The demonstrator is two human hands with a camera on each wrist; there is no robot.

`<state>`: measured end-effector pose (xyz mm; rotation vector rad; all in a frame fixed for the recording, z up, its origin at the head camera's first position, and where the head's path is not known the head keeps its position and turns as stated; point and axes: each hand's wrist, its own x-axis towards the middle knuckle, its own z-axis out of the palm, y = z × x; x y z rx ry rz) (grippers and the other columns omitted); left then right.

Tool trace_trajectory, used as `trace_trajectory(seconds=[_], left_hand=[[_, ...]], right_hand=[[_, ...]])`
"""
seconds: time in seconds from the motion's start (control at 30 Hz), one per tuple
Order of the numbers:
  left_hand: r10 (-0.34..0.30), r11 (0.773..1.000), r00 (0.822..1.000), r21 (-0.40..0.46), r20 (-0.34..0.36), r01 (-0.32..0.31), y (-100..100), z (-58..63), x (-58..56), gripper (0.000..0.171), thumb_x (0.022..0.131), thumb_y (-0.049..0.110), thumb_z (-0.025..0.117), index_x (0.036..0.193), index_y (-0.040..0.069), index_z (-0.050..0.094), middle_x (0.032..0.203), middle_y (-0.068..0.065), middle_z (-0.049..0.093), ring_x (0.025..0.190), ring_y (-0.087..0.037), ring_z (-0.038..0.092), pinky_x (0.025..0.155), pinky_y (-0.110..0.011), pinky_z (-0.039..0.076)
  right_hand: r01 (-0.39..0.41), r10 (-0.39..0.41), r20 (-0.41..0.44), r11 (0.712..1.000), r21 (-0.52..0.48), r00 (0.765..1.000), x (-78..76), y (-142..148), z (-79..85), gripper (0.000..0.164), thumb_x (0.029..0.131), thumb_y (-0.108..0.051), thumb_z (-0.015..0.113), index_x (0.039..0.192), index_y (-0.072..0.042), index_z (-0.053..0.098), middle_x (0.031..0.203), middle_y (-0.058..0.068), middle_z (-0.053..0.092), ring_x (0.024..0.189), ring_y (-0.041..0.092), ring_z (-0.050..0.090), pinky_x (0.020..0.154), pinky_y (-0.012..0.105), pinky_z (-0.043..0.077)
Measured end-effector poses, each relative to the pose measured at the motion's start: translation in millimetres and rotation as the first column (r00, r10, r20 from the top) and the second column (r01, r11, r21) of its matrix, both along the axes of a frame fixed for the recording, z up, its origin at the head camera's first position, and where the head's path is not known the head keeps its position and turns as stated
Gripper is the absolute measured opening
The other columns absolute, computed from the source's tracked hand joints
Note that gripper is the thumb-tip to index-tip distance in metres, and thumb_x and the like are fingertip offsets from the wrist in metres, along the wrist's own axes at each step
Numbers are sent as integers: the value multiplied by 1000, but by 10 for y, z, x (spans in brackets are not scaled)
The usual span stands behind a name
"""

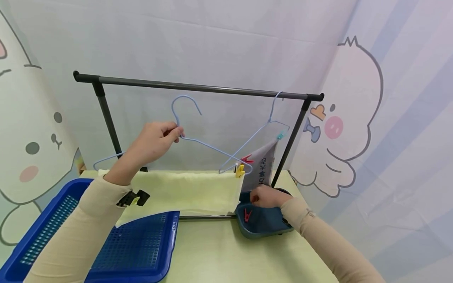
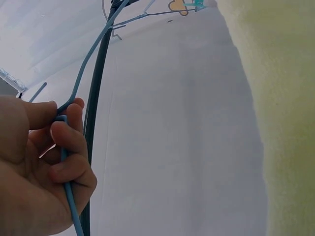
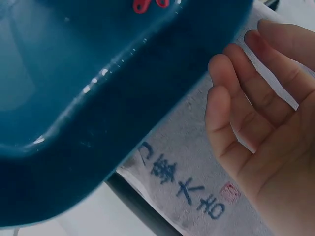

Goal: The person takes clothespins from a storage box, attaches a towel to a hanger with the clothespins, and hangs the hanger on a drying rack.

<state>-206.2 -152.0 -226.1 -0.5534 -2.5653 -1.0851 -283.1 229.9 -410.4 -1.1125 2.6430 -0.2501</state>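
My left hand point(image 1: 155, 139) pinches a light blue wire hanger point(image 1: 212, 147) at the base of its hook, below the rail. From this hanger hangs a pale yellow cloth point(image 1: 187, 192), with a yellow clothespin point(image 1: 240, 170) at its right end. In the left wrist view the fingers curl around the blue wire. Over the dark teal basin point(image 1: 262, 232) is my right hand point(image 1: 266, 195). The right wrist view shows its fingers loosely bent, holding nothing, beside the basin's rim. A red clothespin point(image 1: 247, 215) lies inside the basin.
A black rack rail point(image 1: 184, 86) crosses above the table point(image 1: 205, 251). At its right end hangs another blue hanger point(image 1: 270, 114) bearing a grey cloth point(image 1: 260, 165) with dark writing, held by red and teal clothespins. A blue plastic basket point(image 1: 134, 251) stands at left, partly under the yellow cloth.
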Motion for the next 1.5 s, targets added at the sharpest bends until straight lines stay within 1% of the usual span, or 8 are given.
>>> trace_trajectory(seconds=[0.2, 0.4, 0.63, 0.87, 0.97, 1.1, 1.2, 1.5], left_hand=[[1, 1000, 1000, -4, 0, -1, -8, -15, 1, 34, 101, 32, 45, 97, 9, 69, 83, -8, 61, 58, -22, 38, 54, -34, 30], [-3, 1000, 1000, 1, -5, 3, 2, -16, -5, 33, 101, 32, 45, 96, 9, 69, 82, -7, 61, 57, -22, 38, 54, -33, 30], [-6, 1000, 1000, 0, -14, 6, 15, -2, -3, 33, 101, 32, 45, 96, 9, 69, 81, -7, 61, 57, -22, 38, 54, -33, 29], [-11, 1000, 1000, 7, -19, 11, 20, 12, -1, 34, 101, 32, 45, 96, 8, 69, 80, -7, 60, 56, -22, 38, 52, -32, 29], [-12, 1000, 1000, 11, -20, 12, 17, 8, -4, 33, 101, 31, 45, 96, 8, 69, 80, -7, 61, 56, -22, 38, 53, -32, 29], [-10, 1000, 1000, 11, -15, 10, 17, 1, -16, 33, 101, 31, 46, 96, 9, 69, 80, -7, 61, 57, -22, 38, 53, -32, 29], [-11, 1000, 1000, 8, -8, 11, 21, -5, -24, 33, 101, 31, 46, 96, 9, 69, 80, -7, 61, 58, -22, 38, 53, -32, 29], [-13, 1000, 1000, 0, -5, 13, 14, -26, -39, 33, 101, 31, 45, 96, 9, 69, 81, -7, 62, 58, -23, 39, 53, -33, 30]], right_hand=[[-47, 47, 13, 999, 6, 999, -13, -48, -157, 11, 84, -4, 65, 91, -9, 71, 82, -5, 62, 73, 7, 57, 67, 27, 49], [-53, 54, -17, 995, 80, 998, -28, -110, -286, 17, 80, -2, 72, 93, -13, 72, 87, -7, 62, 80, 8, 56, 71, 27, 49], [-16, 16, 1, 986, 166, 1000, -13, -207, -393, 24, 79, -2, 73, 98, -16, 72, 96, -4, 61, 91, 13, 57, 79, 30, 48], [62, -65, 4, 968, 244, 998, -13, -252, -450, 33, 77, 0, 72, 104, -18, 71, 112, 4, 58, 90, 12, 55, 81, 30, 47], [90, -96, 9, 958, 273, 995, -14, -268, -462, 37, 77, 2, 71, 108, -19, 70, 110, 3, 58, 87, 12, 53, 79, 30, 46], [115, -123, 9, 944, 310, 992, -20, -283, -485, 38, 76, 3, 70, 107, -20, 69, 93, -3, 54, 76, 12, 49, 69, 27, 45], [124, -134, 7, 939, 322, 991, -28, -292, -495, 35, 76, 2, 70, 103, -20, 69, 85, -5, 52, 71, 12, 48, 64, 26, 44], [165, -186, 38, 938, 305, 982, -18, -312, -500, 21, 78, 0, 71, 84, -19, 66, 70, -8, 55, 61, 10, 52, 58, 25, 46]])
